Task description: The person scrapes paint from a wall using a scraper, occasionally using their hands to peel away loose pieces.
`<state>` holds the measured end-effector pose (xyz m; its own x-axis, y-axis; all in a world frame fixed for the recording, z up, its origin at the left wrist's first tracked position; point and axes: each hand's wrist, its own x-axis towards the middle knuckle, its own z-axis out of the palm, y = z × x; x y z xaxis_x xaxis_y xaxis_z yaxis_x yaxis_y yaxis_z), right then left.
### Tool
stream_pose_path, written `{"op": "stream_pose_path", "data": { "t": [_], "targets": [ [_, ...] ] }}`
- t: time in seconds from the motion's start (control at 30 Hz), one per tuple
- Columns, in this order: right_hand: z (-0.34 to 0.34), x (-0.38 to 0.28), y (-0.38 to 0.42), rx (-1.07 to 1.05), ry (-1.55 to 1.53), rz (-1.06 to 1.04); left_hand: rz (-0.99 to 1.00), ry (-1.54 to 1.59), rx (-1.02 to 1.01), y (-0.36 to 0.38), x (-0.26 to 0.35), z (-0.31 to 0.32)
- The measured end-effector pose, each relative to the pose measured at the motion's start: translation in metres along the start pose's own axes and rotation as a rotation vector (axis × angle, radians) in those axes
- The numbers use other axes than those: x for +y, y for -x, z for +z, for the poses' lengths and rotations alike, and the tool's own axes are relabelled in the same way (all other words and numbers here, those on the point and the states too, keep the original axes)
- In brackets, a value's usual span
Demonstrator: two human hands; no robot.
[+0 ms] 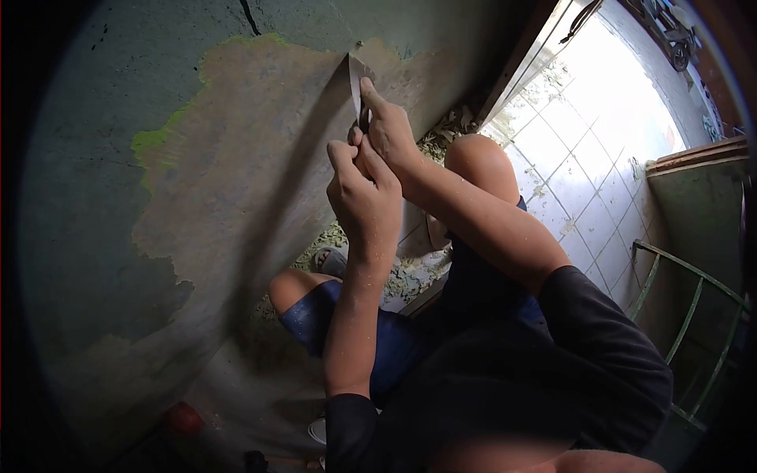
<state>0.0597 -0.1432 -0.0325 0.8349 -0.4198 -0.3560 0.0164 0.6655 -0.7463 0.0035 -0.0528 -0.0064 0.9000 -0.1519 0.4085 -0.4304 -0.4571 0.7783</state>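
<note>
A scraper (354,87) with a flat metal blade meets the wall at the upper edge of a bare patch (236,150). My right hand (389,130) is closed round it, one finger stretched along the blade. Below, my left hand (363,185) has its fingers curled about the lower end of the handle, which the hands mostly hide. Green paint (87,197) surrounds the bare patch, with a ragged, bright green rim on its left.
Paint flakes (414,276) litter the floor around my feet and the wall's base. A doorway opens at right onto white tiles (583,134) with more debris. A green metal frame (698,315) stands at lower right. Something red (184,418) lies at lower left.
</note>
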Motion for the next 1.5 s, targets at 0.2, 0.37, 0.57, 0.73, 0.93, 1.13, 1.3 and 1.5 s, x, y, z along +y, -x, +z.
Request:
{"op": "stream_pose_path", "data": {
  "t": [0.2,0.37,0.57,0.73,0.93,1.13,1.3,1.5],
  "targets": [
    [0.000,-0.011,0.002,0.002,-0.042,0.003,-0.059,-0.001,-0.047,-0.007,0.003,0.004],
    [0.000,-0.001,-0.003,0.008,0.109,-0.060,-0.038,-0.022,0.022,0.000,0.000,0.002],
    [0.002,-0.002,0.003,0.002,-0.008,-0.013,-0.005,0.006,0.030,-0.001,0.006,0.001],
    [0.002,-0.008,-0.001,0.023,0.050,-0.024,-0.059,-0.013,-0.035,-0.010,0.004,0.004],
    [0.006,-0.008,0.007,-0.013,0.070,-0.016,-0.036,-0.023,-0.029,-0.005,0.011,0.000],
    [0.007,-0.012,0.013,-0.022,0.068,-0.041,0.001,-0.055,-0.020,-0.002,0.012,-0.004],
    [0.007,-0.017,0.004,-0.002,0.039,-0.069,-0.149,0.028,-0.041,-0.009,0.008,0.000],
    [0.012,-0.012,0.015,-0.016,0.088,-0.048,-0.076,0.013,0.022,0.002,0.008,-0.005]
  ]
}}
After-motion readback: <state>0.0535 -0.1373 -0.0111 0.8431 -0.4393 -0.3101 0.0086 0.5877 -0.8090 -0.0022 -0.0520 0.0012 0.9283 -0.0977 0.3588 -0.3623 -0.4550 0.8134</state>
